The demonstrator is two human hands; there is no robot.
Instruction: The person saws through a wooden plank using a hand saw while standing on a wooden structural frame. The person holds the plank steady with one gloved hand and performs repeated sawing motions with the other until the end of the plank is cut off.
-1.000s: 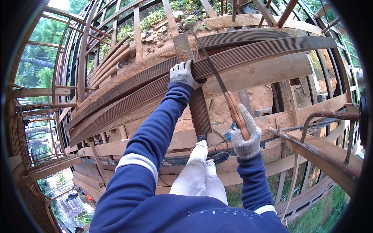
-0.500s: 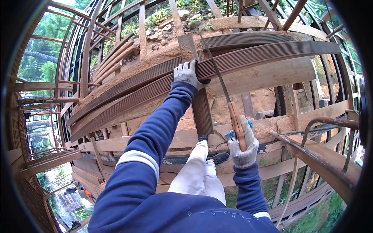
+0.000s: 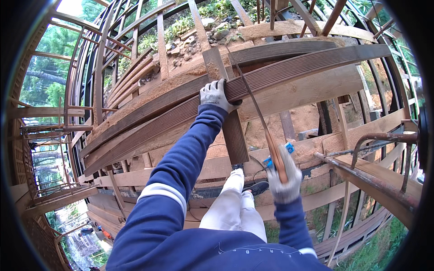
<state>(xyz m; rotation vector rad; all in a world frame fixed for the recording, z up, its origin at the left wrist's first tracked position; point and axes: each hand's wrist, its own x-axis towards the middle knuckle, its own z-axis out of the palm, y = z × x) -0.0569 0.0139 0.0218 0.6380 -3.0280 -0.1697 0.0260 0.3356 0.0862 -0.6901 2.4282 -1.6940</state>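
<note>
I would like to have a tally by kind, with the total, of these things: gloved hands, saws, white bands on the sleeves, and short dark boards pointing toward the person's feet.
Gloved hands: 2
Saw: 1
White sleeve bands: 2
Short dark board: 1
Total: 6

Wooden-handled saw [image 3: 270, 139], blade slanting across ridged brown board [image 3: 289, 67]

This is an outdoor building site: an open timber framework [image 3: 162, 45] stands over reddish earth [image 3: 267, 121] and loose rocks [image 3: 221, 34], with trees [image 3: 52, 92] beyond. Sawdust [image 3: 144, 96] lies along the planks [image 3: 312, 93], a handsaw [image 3: 275, 151] crosses grooved decking boards [image 3: 294, 70], and bent, rusty metal tubing [image 3: 386, 137] shows at the right.
</note>
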